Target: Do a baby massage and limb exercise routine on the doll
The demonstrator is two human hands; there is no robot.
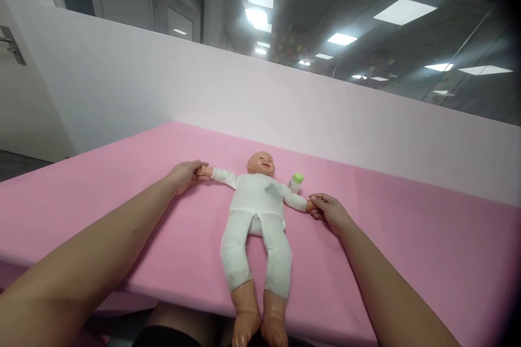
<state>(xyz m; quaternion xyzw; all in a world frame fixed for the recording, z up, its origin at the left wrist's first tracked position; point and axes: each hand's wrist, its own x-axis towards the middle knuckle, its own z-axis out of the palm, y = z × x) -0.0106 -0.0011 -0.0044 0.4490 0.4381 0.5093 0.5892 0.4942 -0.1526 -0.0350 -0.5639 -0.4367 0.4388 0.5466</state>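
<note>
A baby doll lies on its back on a pink table, its head away from me and its feet at the front edge. Its body, upper arms and legs are white cloth; head, hands and feet are skin-toned plastic. Both its arms are stretched out sideways. My left hand is closed around the doll's hand on the left. On the other side, my right hand pinches the doll's other hand between thumb and fingers. Just behind the arm on the right stands a small white bottle with a green cap.
The pink-covered table reaches back to a low white partition. Above that is a dark glass surface with ceiling lights showing. A door with a handle is at far left. My legs are under the table's front edge.
</note>
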